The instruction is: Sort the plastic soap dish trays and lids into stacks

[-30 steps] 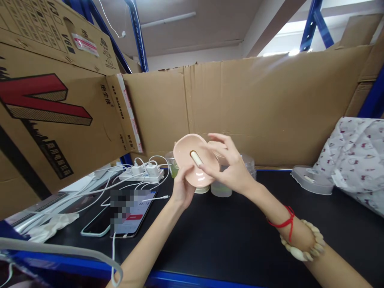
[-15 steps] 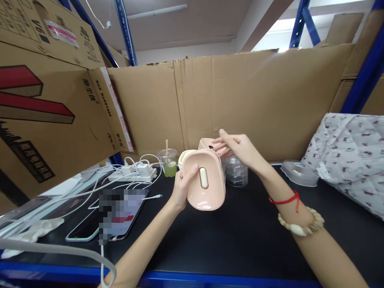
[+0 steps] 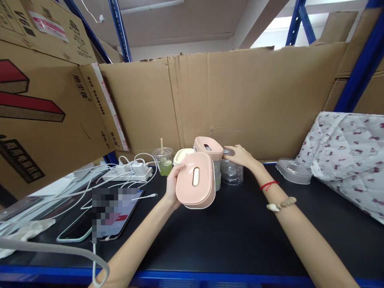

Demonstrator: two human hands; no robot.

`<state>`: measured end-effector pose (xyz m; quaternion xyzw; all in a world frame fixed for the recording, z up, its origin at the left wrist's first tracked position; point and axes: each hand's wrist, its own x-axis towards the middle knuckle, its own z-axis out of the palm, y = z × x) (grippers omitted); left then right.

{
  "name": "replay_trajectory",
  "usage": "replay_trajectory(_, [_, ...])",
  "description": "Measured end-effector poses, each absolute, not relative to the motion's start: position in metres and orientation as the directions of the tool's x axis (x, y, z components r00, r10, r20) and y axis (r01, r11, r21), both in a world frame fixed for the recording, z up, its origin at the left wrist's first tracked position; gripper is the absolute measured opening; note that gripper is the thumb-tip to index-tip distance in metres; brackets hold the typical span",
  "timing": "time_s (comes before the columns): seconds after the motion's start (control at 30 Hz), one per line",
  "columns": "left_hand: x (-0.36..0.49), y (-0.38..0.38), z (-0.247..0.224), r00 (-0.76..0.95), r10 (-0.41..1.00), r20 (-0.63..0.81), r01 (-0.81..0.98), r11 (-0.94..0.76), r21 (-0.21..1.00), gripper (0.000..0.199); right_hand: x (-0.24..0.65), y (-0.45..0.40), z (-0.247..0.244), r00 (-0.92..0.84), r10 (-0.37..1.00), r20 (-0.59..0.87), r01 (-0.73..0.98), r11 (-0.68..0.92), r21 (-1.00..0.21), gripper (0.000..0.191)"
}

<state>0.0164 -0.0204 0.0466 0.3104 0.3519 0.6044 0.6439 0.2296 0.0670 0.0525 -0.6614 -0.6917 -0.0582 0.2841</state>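
My left hand (image 3: 173,186) grips a glossy pink lidded box (image 3: 195,176) by its left side. It is tilted so that its rounded top, with a cream oval piece in the middle, faces me. Behind it stands another pink container (image 3: 209,145) with an oval opening in its top, above a greenish see-through part (image 3: 217,176). A cream container (image 3: 182,155) shows partly behind the held box. My right hand (image 3: 242,156) is at the top of a clear ribbed plastic container (image 3: 233,173), fingers apart around its rim; whether they press on it is unclear.
A clear cup (image 3: 165,165) with green drink and a straw stands by a power strip (image 3: 132,172) with white cables. Two phones (image 3: 120,216) lie at left. A translucent lid (image 3: 294,171) and a quilted patterned bag (image 3: 345,160) are at right. Cardboard (image 3: 255,100) walls the back.
My right hand has moved from above the rear pink container down to the clear ribbed one. The held pink box has shifted left a little and tilted, showing its lower side. The view has turned slightly.
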Motion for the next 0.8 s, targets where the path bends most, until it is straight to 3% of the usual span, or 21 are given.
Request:
replay_trajectory(0.17, [0.016,-0.016,0.04,0.018,0.993,0.117,-0.53,-0.09,0.843,0.041,0.226,0.062,0.056,0.003,0.92,0.391,0.937,0.134,-0.321,0.042])
replay_trajectory(0.33, [0.014,-0.013,0.037,-0.055,0.964,0.258,-0.473,-0.253,0.844,0.043,0.229,0.061,0.064,0.006,0.87,0.493,0.917,0.192,-0.35,0.038])
replay_trajectory(0.53, [0.014,-0.012,0.036,-0.023,0.962,0.273,-0.476,-0.25,0.843,0.044,0.227,0.06,0.062,0.082,0.882,0.464,0.947,0.076,-0.312,0.035])
replay_trajectory(0.63, [0.014,-0.013,0.034,-0.002,0.962,0.273,-0.495,-0.238,0.836,0.047,0.227,0.062,0.06,0.145,0.895,0.422,0.931,0.021,-0.365,0.032])
replay_trajectory(0.8, [0.014,-0.014,0.034,-0.007,0.963,0.27,-0.523,-0.234,0.82,0.049,0.23,0.069,0.052,0.153,0.899,0.41,0.886,0.058,-0.459,0.03])
